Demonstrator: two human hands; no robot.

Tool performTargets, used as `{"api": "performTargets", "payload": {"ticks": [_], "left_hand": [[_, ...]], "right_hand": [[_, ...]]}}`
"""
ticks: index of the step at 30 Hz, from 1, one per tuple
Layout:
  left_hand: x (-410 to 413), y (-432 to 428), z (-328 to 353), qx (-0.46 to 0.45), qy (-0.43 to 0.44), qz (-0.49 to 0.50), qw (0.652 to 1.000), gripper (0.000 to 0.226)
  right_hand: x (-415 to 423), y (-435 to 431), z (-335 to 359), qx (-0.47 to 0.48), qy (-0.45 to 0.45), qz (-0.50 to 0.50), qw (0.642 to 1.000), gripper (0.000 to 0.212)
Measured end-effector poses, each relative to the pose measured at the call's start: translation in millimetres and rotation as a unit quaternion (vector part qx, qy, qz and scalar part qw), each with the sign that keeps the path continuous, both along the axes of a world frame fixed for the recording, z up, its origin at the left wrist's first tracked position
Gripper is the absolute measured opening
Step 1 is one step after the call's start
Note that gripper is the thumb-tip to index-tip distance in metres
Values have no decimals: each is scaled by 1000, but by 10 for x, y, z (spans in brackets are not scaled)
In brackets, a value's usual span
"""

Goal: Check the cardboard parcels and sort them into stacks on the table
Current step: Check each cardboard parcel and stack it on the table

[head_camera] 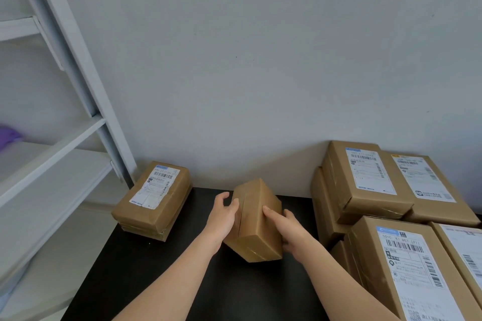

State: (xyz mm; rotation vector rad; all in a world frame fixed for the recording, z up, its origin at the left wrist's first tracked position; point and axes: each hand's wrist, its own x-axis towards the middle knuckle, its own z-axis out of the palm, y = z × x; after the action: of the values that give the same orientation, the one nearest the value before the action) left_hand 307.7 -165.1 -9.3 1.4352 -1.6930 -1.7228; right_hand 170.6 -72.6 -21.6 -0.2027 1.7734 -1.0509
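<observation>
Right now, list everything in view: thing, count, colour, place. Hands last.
held parcel: one, brown, centre, tilted between the hands, no label showing
left stack: seemingly two parcels, brown, white label on top, table's far left corner
right parcels: at least six, brown, white labels, piled on the table's right side
table: one, black, under the parcels
shelf unit: one, white, left
purple thing: one, on a shelf at the left edge, unidentifiable
wall: pale grey, behind
left hand: grips the held parcel's left side
right hand: grips its right side
</observation>
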Motion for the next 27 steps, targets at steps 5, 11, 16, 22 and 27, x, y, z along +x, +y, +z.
{"api": "performTargets", "payload": {"ticks": [5, 11, 16, 22, 27], "left_hand": [[-19, 5, 23, -37, -32, -3, 999, 48], [-33, -4, 46, -64, -3, -6, 998, 51], [30, -16, 132, 138, 65, -6, 988, 59], [62, -44, 96, 176, 57, -32, 982, 61], [43, -57, 83, 148, 59, -22, 987, 59]], "right_hand": [[40, -37, 52, -6, -2, 34, 999, 109], [50, -18, 72, -23, -15, 36, 999, 98], [72, -23, 122, -80, -55, 33, 995, 88], [96, -27, 135, -92, -50, 33, 994, 79], [113, -40, 143, -95, -52, 22, 994, 71]]}}
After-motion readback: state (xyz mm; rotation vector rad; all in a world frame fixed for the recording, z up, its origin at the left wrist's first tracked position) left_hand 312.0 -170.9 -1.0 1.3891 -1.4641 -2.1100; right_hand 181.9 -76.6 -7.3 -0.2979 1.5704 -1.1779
